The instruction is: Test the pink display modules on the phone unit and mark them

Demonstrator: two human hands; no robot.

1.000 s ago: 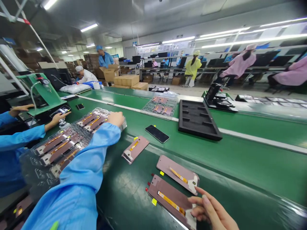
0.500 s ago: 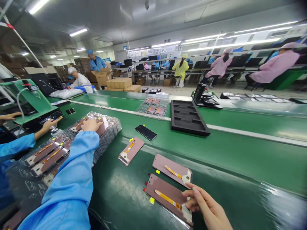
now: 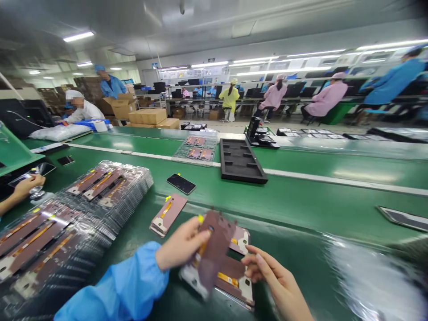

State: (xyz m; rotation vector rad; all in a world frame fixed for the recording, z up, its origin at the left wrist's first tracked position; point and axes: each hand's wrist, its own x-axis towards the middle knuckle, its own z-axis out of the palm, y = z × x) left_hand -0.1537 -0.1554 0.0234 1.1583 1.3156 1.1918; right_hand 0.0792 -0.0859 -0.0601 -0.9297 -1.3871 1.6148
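Note:
My left hand, in a blue sleeve, is closed on a brownish-pink phone screen panel, tilted and blurred by motion above the green bench. Beneath it lie a panel with an orange flex cable and, behind, another panel, both partly hidden. My right hand is at their right ends, thumb and fingers loosely bent and apart, holding nothing visible. A small stack of similar panels sits left of centre, with a black phone behind it.
Stacked clear trays of panels fill the left side. A black foam tray and a clear tray with panels lie farther back. Another person's hand is at far left. Plastic film lies at right.
My left hand has come from the clear trays to the front centre, now holding a panel. The view has turned to the right. My right hand stays beside the panels.

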